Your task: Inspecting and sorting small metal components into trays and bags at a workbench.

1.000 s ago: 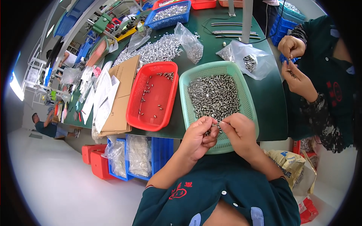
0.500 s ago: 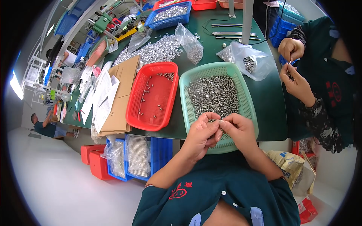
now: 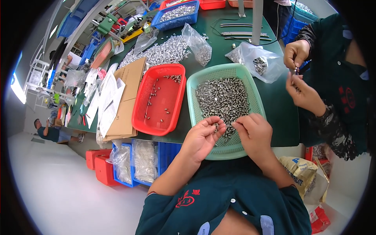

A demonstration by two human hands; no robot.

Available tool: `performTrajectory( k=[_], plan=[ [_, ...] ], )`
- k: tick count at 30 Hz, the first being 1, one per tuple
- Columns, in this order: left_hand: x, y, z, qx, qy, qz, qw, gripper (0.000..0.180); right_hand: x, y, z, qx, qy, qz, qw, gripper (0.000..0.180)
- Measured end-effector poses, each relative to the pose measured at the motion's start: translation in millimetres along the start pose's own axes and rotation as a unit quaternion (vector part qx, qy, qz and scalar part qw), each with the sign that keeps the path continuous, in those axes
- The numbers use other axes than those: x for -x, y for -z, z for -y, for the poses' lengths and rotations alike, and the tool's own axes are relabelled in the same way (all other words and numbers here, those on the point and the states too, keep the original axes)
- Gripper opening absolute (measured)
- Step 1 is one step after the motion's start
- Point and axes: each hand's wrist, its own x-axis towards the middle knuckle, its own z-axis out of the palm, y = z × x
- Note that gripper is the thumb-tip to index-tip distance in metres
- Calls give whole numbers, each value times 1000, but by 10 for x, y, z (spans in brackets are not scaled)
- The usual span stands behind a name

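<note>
Above the near end of a mint-green plastic basket (image 3: 191, 102), both my hands are held a short way apart. My left hand (image 3: 204, 136) is turned palm up with its fingers curled in; a small metal part seems to sit at the fingertips. Thumb and forefinger of my right hand (image 3: 255, 132) are pinched together, and whatever is between them is too small to make out. A heap of small shiny metal fittings (image 3: 223, 96) fills much of the basket. Left of it stands a red plastic basket (image 3: 156, 111) with only scattered fittings inside.
Cardboard (image 3: 124, 105) and papers (image 3: 111, 103) lie left of the red basket. Behind are a pile of silvery parts (image 3: 164, 51), plastic bags (image 3: 270, 62), a blue crate (image 3: 176, 24) and a metal post (image 3: 256, 23). On the right, a co-worker's hands (image 3: 299, 74) handle a small part.
My hands were together at the fingertips and have moved apart, the left one turning palm up, the right one shifting right. The co-worker's hands have shifted slightly left.
</note>
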Motion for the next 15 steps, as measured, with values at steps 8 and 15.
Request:
performTrajectory(
  k=[8, 15],
  plan=[
    [52, -16, 40, -8, 35, 47, 998, 14, 40, 24, -5, -152, -57, 12, 987, 8],
    [127, -134, 77, -61, 21, 73, 995, 14, 94, -55, 3, -329, -203, 47, 921, 8]
  ],
)
